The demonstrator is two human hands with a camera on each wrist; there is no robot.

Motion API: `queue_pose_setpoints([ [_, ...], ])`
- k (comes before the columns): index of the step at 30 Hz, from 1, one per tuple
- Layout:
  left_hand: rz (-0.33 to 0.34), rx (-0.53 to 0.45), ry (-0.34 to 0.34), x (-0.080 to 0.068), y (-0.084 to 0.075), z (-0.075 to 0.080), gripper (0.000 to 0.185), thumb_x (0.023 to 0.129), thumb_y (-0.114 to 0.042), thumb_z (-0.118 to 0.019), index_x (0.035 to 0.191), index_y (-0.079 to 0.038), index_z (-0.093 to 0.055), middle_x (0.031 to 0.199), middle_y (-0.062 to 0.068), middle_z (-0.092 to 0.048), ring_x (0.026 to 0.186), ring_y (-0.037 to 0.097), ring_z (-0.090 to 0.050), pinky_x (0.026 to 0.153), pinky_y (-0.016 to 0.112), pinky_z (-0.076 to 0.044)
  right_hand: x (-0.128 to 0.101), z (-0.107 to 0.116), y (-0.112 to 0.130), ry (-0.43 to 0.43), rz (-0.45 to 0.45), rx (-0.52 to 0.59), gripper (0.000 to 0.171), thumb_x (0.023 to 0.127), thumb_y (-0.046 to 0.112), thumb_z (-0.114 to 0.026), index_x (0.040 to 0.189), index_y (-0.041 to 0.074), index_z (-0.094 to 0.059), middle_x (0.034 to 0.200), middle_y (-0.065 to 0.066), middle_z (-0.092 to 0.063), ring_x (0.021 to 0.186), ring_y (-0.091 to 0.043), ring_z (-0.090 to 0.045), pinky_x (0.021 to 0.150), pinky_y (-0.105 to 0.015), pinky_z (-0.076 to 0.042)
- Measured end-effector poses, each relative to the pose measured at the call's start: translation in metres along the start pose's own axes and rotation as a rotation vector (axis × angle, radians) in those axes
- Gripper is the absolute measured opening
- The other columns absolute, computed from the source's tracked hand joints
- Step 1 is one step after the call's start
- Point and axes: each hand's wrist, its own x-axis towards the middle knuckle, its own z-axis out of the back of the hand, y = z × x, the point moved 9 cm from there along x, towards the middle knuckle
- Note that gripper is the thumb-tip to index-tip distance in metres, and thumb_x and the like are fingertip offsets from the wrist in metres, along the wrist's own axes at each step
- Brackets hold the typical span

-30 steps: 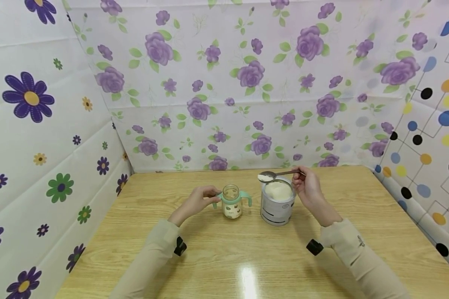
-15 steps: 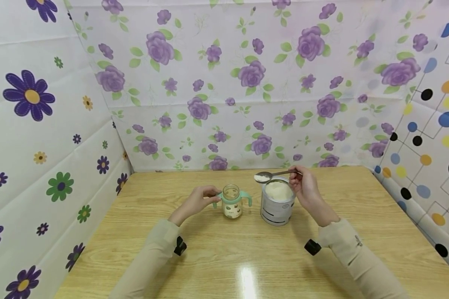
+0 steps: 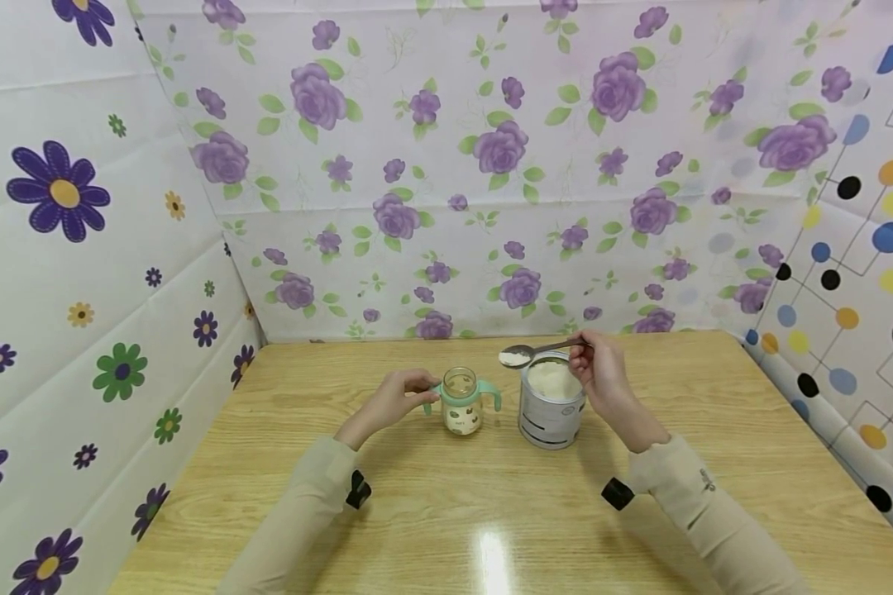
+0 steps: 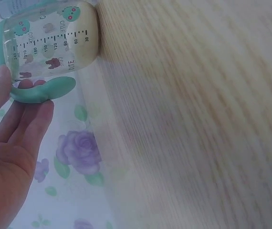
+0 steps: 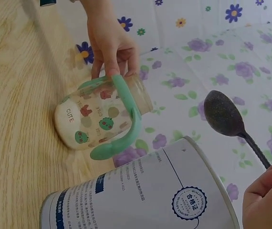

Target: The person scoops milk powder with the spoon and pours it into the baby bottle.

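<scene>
Fingers (image 3: pixel 582 350) of the right hand (image 3: pixel 603 382): pinched on the handle end of the spoon (image 3: pixel 530 354). Spoon long axis runs level, handle at the hand, bowl pointing left toward the bottle (image 3: pixel 461 402); bowl carries white powder and hangs past the left rim of the tin (image 3: pixel 551 405), above the gap between tin and bottle, not yet over the bottle mouth.
Bottle: upright on the bench (image 3: pixel 446 512), lid off, mouth open, just left of the tin, not touching it as far as shows.
Left hand (image 3: pixel 390 401): fingers curled about the bottle's left green handle (image 4: pixel 43 90), steadying it.
Tin: open, filled with white powder, standing on the bench under the right hand.
Nearer hand to bottle: left; powder is carried by the right.
</scene>
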Motion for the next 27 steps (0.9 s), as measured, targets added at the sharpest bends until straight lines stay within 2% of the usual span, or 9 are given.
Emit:
queue_pose_setpoints([
  [3,-0.012,-0.005,-0.011,0.0,-0.002,0.001,0.022,0.093,-0.003,-0.061,0.113,0.007,-0.065,0.107,0.023,-0.068,0.098,0.036,-0.066,0.09,0.047,-0.055,0.0,-0.002,0.0,-0.001,0.012,-0.016,0.036,0.105,0.013,-0.032,0.082,0.007,-0.059,0.062,0.004,-0.054,0.051,-0.003,-0.049,0.047,-0.011,-0.043],
  [20,0.028,-0.015,0.015,-0.001,0.0,-0.001,0.025,0.093,-0.004,-0.062,0.116,0.005,-0.064,0.112,0.023,-0.067,0.103,0.038,-0.064,0.093,0.05,-0.053,-0.001,-0.015,-0.003,0.027,0.067,-0.142,0.037,0.105,0.011,-0.034,0.08,0.007,-0.062,0.059,0.005,-0.058,0.05,-0.003,-0.051,0.046,-0.011,-0.043],
  [27,0.038,-0.016,-0.001,0.009,0.034,-0.008,0.026,0.093,-0.006,-0.063,0.117,0.003,-0.064,0.113,0.021,-0.067,0.104,0.037,-0.065,0.093,0.051,-0.053,-0.002,-0.024,-0.006,0.058,0.086,-0.22,0.031,0.105,0.014,-0.038,0.088,0.001,-0.061,0.063,0.004,-0.06,0.054,-0.004,-0.053,0.048,-0.011,-0.043],
])
